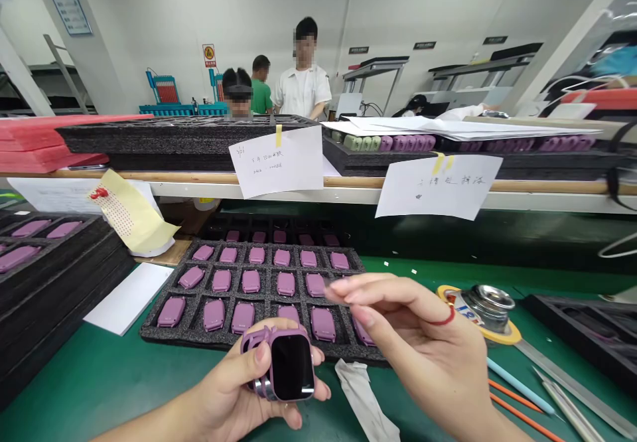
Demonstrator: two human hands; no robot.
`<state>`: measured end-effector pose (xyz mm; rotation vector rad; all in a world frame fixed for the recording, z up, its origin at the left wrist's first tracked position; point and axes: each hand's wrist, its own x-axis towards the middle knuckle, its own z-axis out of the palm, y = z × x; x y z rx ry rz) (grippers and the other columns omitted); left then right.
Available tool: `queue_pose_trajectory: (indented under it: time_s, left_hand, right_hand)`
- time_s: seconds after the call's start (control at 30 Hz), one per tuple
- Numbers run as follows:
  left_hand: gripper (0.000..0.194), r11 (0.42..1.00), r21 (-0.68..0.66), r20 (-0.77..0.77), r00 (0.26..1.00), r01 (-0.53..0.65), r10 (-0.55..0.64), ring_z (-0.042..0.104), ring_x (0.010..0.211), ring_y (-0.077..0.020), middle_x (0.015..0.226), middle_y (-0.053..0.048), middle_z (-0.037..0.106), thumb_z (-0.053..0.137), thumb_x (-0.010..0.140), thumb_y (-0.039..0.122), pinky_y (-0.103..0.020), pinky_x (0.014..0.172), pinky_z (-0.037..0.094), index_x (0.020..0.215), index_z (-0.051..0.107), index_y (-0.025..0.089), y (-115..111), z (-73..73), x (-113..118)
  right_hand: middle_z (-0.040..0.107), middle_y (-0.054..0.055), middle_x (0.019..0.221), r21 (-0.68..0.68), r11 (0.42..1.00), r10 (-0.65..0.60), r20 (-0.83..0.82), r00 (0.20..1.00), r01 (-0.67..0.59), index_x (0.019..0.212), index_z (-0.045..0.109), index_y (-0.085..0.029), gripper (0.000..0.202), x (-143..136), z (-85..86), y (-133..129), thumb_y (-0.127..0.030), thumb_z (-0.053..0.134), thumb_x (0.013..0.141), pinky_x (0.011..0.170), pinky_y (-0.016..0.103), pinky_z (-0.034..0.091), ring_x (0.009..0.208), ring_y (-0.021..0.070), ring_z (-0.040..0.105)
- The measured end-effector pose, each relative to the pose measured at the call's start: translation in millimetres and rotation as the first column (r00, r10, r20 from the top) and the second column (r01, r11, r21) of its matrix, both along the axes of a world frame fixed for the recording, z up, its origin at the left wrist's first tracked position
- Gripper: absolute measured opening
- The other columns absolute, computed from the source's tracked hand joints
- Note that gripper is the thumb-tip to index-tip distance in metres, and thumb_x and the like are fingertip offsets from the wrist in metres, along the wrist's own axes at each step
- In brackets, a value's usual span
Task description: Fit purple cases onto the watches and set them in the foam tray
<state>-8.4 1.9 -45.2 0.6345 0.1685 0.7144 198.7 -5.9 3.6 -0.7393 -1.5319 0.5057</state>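
Observation:
My left hand [249,375] is wrapped round a purple smartwatch [292,367], its dark, glossy screen turned up towards me. More purple and silvery loops or frames show beside the case, under my thumb. My right hand [423,329] hovers to the right of the watch and apart from it, fingers drawn close to the thumb. Something faint and greyish shows at its fingertips, too small to make out. Behind both hands lies a black foam tray [199,302] with purple watch cases [251,281] in its compartments. A crumpled pale cloth or finger cover [365,399] lies between my hands.
On the right are a tape roll [502,326], a metal ruler [577,382], a light-blue pen-like tool [522,385], orange sticks [517,395] and tweezers [565,399]. Stacked foam trays [54,309] stand left. A shelf edge [348,193] with hanging notes crosses ahead; people are beyond.

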Motion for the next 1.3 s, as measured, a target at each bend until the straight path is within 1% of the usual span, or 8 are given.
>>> queue_pose_trajectory:
  time_s: [0.27, 0.37, 0.47, 0.63, 0.77, 0.9, 1.1, 1.3]
  left_hand:
    - [0.032, 1.0, -0.001, -0.004, 1.0, 0.006, -0.006, 0.075, 0.097, -0.0195, 0.105, -0.009, 0.075, 0.069, 0.09, 0.04, -0.016, 0.066, 0.059, 0.117, 0.07, 0.021, -3, 1.1, 1]
    - [0.031, 0.999, -0.035, -0.02, 1.0, -0.009, 0.009, 0.075, 0.085, -0.015, 0.096, -0.007, 0.076, 0.07, 0.089, 0.04, -0.018, 0.065, 0.06, 0.114, 0.071, 0.021, -3, 1.3, 1]
    - [0.03, 0.997, -0.076, -0.039, 0.999, -0.031, 0.028, 0.073, 0.073, -0.0116, 0.093, -0.004, 0.074, 0.075, 0.086, 0.039, -0.018, 0.062, 0.059, 0.11, 0.073, 0.021, -3, 0.1, 0]
    - [0.034, 0.989, -0.125, -0.099, 0.993, -0.074, 0.062, 0.071, 0.07, -0.0126, 0.089, -0.003, 0.073, 0.081, 0.079, 0.041, -0.02, 0.06, 0.056, 0.106, 0.073, 0.022, -4, -1.6, 1]
    - [0.035, 0.98, -0.116, -0.131, 0.981, -0.159, 0.144, 0.068, 0.066, -0.0102, 0.083, -0.001, 0.072, 0.083, 0.077, 0.039, -0.019, 0.059, 0.053, 0.106, 0.072, 0.023, -8, 0.6, 5]
    - [0.035, 0.979, -0.055, -0.177, 0.967, -0.198, 0.185, 0.067, 0.072, -0.01, 0.082, -0.001, 0.072, 0.087, 0.074, 0.033, -0.018, 0.063, 0.051, 0.102, 0.07, 0.021, -10, 1.4, 9]
    - [0.043, 0.897, -0.233, -0.34, 0.896, -0.376, 0.286, 0.069, 0.076, -0.0139, 0.086, -0.004, 0.075, 0.091, 0.067, 0.035, -0.018, 0.06, 0.05, 0.102, 0.07, 0.02, -8, 3.8, 10]
    - [0.038, 0.923, -0.227, -0.259, 0.932, -0.312, 0.252, 0.053, 0.047, -0.003, 0.074, -0.002, 0.072, 0.091, 0.067, 0.032, -0.014, 0.049, 0.042, 0.096, 0.072, 0.018, -7, 8.0, 8]
  right_hand:
    - [0.08, 0.002, 0.098, 0.264, 0.96, -0.002, 0.339, 0.941, -0.093, 0.112, 0.071, -0.026, 0.041, 8, 2.8, -7, 0.001, 0.072, 0.081, 0.087, 0.03, 0.063, 0.094, 0.0194, 0.076]
    - [0.079, 0.002, 0.107, 0.213, 0.964, 0.041, 0.468, 0.883, -0.157, 0.119, 0.07, -0.027, 0.036, 8, 0.8, -15, -0.008, 0.069, 0.089, 0.094, 0.029, 0.061, 0.101, 0.0197, 0.074]
    - [0.08, 0.0, 0.103, 0.255, 0.956, 0.013, 0.452, 0.892, -0.144, 0.119, 0.071, -0.027, 0.026, -1, -7.3, -19, -0.019, 0.057, 0.099, 0.095, 0.025, 0.059, 0.098, 0.0179, 0.074]
    - [0.081, -0.002, 0.087, 0.476, 0.875, -0.096, 0.356, 0.929, -0.092, 0.1, 0.076, -0.02, 0.026, -18, -10.8, -14, -0.016, 0.05, 0.103, 0.093, 0.015, 0.054, 0.079, 0.0115, 0.074]
    - [0.078, 0.002, 0.085, 0.395, 0.909, -0.123, 0.562, 0.818, -0.135, 0.104, 0.073, -0.016, 0.015, -15, -0.9, -13, -0.026, 0.064, 0.097, 0.081, 0.028, 0.056, 0.078, 0.016, 0.068]
    - [0.07, 0.005, 0.08, 0.22, 0.971, -0.071, 0.629, 0.774, -0.089, 0.127, 0.06, -0.012, 0.055, -16, -5.0, -13, -0.051, 0.069, 0.089, 0.067, 0.031, 0.054, 0.072, 0.0181, 0.061]
    - [0.071, 0.001, 0.098, 0.01, 0.986, 0.142, 0.477, 0.868, -0.167, 0.124, 0.056, -0.022, 0.056, -15, -12.6, -4, -0.021, 0.085, 0.076, 0.079, 0.021, 0.055, 0.084, 0.0138, 0.066]
    - [0.072, 0.001, 0.114, -0.042, 0.978, 0.205, 0.423, 0.883, -0.206, 0.127, 0.055, -0.026, 0.067, -10, -6.4, -4, -0.014, 0.088, 0.07, 0.09, 0.019, 0.053, 0.101, 0.0141, 0.068]
